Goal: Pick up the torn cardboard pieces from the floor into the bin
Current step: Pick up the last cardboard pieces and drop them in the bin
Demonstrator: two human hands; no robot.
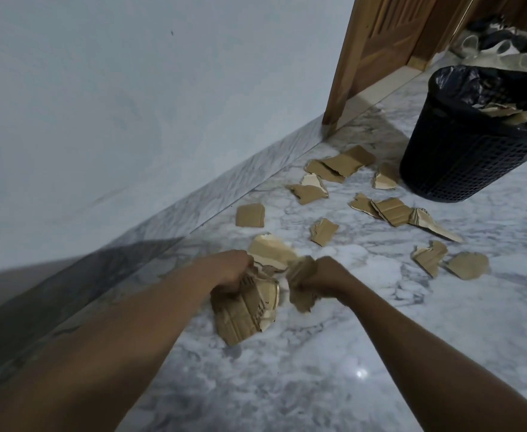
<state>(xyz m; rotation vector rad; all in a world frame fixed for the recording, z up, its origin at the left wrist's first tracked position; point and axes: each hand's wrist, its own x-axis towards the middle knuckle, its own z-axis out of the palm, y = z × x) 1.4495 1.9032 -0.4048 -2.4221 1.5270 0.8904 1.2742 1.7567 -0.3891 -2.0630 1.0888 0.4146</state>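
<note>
Gathering goes on: left hand (231, 271) grips a big cardboard piece (245, 310), right hand (324, 274) clutches a smaller scrap (301, 286), both well short of the bin (461, 141). Next, carry them over; many pieces (393, 210) lie nearer it.

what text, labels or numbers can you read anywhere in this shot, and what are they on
On the large torn brown cardboard piece held by the left hand: dark printed marks, too blurred to read.
On the smaller torn brown cardboard piece held by the right hand: no print visible.
On the loose brown cardboard scraps on the grey marble floor and the black mesh plastic bin: no text visible.
</note>
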